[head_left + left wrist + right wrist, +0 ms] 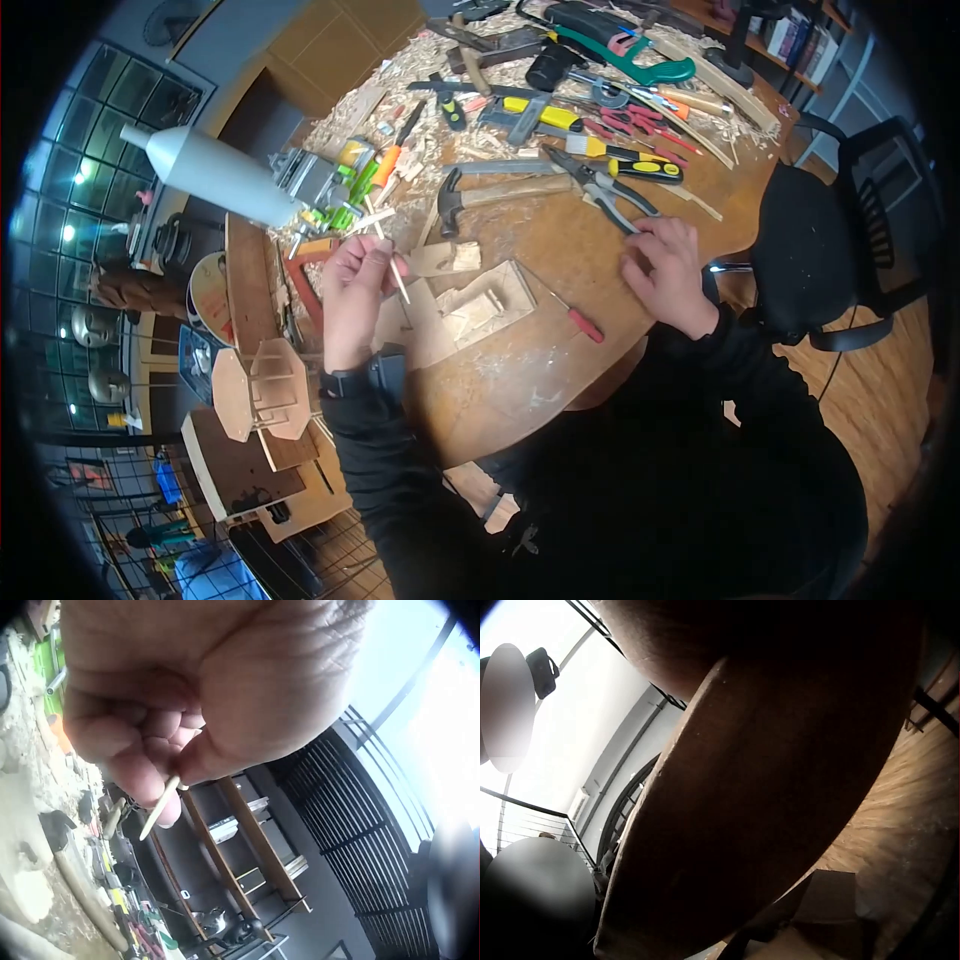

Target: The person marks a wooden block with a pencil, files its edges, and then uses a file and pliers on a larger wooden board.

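My left hand (352, 290) is raised over the left part of the workbench, pinching a thin wooden stick (402, 281) between thumb and fingertips. In the left wrist view one tapered end of the stick (157, 813) sticks out past the fingers. Below lie flat wooden pieces (418, 330), one bearing a small block (474, 316). My right hand (672, 275) rests at the bench's near right edge, fingers loosely bent, its fingertips right by the handle ends of the pliers (606, 188). The right wrist view shows mostly the dark bench edge (742, 795), the fingers hidden.
A hammer (515, 192) lies mid-bench, a red-handled screwdriver (584, 323) nearer me. Behind are a brush (590, 147), a green-handled saw (650, 70) and wood shavings (340, 120). A vise (318, 180) stands at left, a black chair (810, 240) at right.
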{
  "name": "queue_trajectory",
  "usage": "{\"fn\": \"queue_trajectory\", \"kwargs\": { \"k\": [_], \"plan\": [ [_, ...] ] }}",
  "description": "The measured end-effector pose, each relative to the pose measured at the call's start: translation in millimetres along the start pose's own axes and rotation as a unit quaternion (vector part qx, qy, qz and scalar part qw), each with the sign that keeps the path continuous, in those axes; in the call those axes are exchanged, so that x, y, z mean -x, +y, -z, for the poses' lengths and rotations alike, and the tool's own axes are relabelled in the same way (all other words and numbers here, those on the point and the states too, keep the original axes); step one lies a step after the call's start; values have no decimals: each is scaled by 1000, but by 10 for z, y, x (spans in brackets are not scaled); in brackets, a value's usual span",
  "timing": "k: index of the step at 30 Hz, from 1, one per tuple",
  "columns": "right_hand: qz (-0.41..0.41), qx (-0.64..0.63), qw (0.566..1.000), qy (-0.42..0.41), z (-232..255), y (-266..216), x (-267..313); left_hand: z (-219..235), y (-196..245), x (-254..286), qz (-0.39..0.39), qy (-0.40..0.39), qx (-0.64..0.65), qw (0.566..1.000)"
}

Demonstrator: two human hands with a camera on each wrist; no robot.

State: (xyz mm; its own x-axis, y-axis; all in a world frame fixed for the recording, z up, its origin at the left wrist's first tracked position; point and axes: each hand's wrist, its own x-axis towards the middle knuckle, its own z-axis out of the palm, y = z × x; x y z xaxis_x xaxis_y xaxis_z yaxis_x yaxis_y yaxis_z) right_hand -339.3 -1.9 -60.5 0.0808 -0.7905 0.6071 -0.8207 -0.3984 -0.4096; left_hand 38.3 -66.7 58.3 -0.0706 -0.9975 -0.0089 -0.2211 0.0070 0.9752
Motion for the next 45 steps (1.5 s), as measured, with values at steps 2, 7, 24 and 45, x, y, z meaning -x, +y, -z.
{"fn": "queue_trajectory", "kwargs": {
  "k": [2, 7, 24, 45],
  "plan": [
    [-4, 7, 1000, 2, -6, 1, 4, -22, -38, 85, -21, 3, 4, 1000],
    [-8, 8, 1000, -6, 0, -5, -2, -42, -115, 240, -89, 3, 27, 996],
    [-17, 18, 999, -25, 4, -5, -8, -121, -257, 344, -104, 19, 97, 990],
    [-20, 15, 999, -31, 8, -6, -25, 73, -216, 338, -145, 153, 48, 976]
  ]
}}
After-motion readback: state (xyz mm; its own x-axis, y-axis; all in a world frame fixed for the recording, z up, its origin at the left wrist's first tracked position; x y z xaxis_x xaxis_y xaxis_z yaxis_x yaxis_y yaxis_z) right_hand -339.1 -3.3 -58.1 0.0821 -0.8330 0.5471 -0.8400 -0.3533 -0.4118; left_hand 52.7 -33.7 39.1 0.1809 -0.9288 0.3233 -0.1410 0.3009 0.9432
